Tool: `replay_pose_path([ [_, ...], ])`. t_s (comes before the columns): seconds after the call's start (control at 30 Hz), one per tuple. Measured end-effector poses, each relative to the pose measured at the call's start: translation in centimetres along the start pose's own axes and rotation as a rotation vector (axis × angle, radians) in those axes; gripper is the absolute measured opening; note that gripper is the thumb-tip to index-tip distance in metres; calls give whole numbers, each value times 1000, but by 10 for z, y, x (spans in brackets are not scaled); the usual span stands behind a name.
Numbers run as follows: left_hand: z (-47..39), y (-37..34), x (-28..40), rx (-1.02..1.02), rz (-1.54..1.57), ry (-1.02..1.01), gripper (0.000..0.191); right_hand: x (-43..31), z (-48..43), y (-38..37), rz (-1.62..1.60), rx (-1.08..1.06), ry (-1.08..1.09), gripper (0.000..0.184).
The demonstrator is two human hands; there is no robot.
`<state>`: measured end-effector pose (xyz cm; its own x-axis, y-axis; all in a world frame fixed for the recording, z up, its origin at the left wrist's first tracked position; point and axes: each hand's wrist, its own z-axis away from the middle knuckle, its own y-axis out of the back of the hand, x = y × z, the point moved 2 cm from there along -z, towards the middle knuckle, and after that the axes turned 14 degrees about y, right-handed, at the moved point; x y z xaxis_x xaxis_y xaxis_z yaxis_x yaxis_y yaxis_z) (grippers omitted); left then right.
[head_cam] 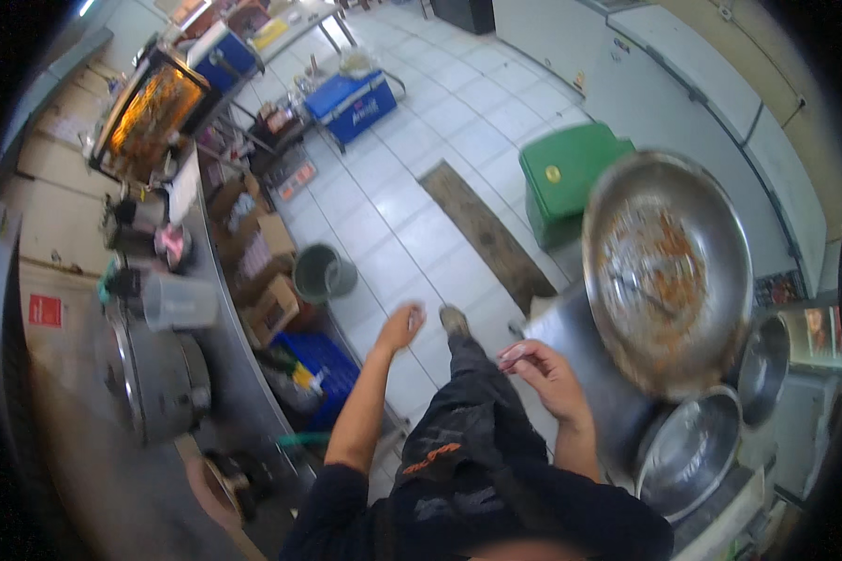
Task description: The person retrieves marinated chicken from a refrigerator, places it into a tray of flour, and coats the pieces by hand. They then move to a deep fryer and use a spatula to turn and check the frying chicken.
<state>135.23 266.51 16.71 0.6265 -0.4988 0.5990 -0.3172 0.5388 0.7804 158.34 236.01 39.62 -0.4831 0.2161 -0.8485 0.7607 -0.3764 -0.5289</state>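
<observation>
My left hand (401, 327) hangs in front of my body over the tiled floor, its fingers loosely curled and blurred; whether it holds anything small is unclear. My right hand (542, 375) is raised beside the steel table (568, 336), thumb and fingertips close together, with whitish residue on the fingers. A large metal bowl (723, 280) with orange-brown smears and what looks like a utensil inside stands to the right of that hand, not touching it. Another metal bowl (691, 449) sits below it in view, and a further one (765, 372) is at the right.
A wooden plank (488, 238) lies on the floor near a green lidded bin (568, 168). Left are a grey-green bucket (323, 273), cardboard boxes (274, 308), a blue crate (323, 379) and a counter with a large pot (161, 386). A blue cooler (354, 109) stands farther off.
</observation>
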Motion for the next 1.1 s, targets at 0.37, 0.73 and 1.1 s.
replay_pose_path([
  [0.37, 151, 116, -235, 160, 8, 1621, 63, 37, -374, 20, -117, 444, -121, 16],
  [0.73, -377, 104, -316, -324, -181, 818, 46, 17, -613, 111, -56, 706, -116, 25],
  [1.1, -1218, 197, 114, 141, -114, -193, 26, -92, -615, 256, 56, 1471, 109, 25],
])
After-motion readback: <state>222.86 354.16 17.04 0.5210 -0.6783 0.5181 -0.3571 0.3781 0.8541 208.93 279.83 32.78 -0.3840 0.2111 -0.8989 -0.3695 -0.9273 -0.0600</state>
